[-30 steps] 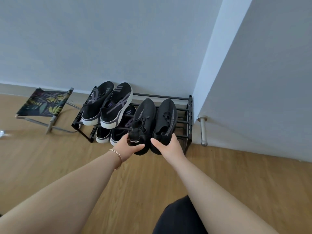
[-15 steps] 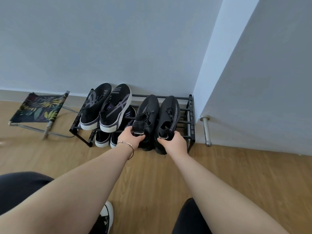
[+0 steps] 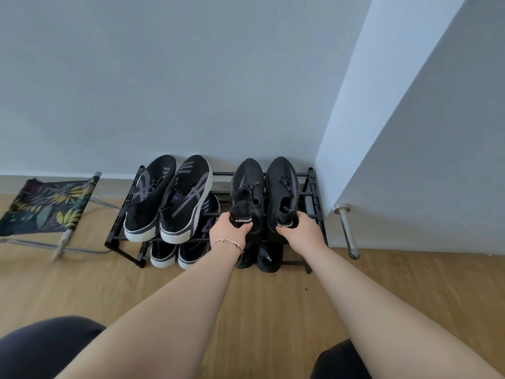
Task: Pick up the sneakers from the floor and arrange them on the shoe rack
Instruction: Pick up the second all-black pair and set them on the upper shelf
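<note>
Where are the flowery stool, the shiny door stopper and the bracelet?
flowery stool (image 3: 46,207): head view, on the leaf-print seat fabric.
shiny door stopper (image 3: 348,232): head view, on the middle of its metal rod.
bracelet (image 3: 227,241): head view, on the thin band at the left wrist.

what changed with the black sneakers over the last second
Both hands pushed the black pair away from the person, deeper onto the top tier of the shoe rack. The left hand keeps its grip on the heel of the left black sneaker, and the right hand on the right black sneaker. The white-soled pair beside them and the folding stool stayed put.
</note>
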The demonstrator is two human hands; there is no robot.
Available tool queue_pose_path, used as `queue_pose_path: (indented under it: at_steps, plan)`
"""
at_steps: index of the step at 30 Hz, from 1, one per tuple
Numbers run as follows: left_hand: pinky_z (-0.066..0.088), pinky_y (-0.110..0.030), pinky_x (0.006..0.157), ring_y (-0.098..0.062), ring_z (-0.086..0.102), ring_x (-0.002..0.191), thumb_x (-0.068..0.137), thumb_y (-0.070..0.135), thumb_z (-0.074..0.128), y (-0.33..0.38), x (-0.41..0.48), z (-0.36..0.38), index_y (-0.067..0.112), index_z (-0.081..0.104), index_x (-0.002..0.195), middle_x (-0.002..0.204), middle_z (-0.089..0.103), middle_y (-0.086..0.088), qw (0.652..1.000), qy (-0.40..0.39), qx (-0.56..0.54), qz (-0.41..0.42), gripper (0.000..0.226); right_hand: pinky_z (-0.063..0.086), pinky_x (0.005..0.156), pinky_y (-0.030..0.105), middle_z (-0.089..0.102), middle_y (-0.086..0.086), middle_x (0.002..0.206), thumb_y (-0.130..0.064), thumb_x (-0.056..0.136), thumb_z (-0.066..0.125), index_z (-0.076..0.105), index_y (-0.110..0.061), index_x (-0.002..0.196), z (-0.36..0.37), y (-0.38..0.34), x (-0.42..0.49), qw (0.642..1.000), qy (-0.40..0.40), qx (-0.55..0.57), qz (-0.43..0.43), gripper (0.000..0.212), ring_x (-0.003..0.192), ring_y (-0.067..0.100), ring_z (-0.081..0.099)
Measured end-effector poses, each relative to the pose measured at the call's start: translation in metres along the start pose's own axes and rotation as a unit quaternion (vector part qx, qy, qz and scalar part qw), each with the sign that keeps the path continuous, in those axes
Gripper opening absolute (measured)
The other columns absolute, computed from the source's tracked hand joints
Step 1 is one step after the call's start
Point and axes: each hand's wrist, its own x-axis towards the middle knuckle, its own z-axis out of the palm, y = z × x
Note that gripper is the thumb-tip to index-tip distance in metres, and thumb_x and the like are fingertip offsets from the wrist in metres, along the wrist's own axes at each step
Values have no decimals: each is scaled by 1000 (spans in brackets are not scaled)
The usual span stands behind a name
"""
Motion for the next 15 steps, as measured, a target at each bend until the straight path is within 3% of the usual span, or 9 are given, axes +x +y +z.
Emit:
queue_pose_path:
  at_steps: [6,11,15]
  plan:
    - [53,-42,98,-27,65,111,77,47,76,-2,9,4,18,61,126,115,72,-4,1000,0,13,-8,59,49,98,32,74,8,139,-24,99,79,64,-12,141,2,2,0,1000,9,4,1,47,131,32,66]
    - [52,-43,98,-30,64,113,79,45,76,-2,13,11,16,62,121,115,71,-7,1000,11,24,-4,53,53,104,39,73,9,138,-25,99,78,65,-12,139,7,2,2,1000,22,2,4,45,131,34,65]
    - [51,-44,99,-31,62,115,80,42,77,-2,16,15,15,60,123,118,70,-8,999,13,29,-6,53,49,98,35,74,8,136,-25,97,79,68,-13,135,11,5,3,999,36,12,4,41,129,32,66]
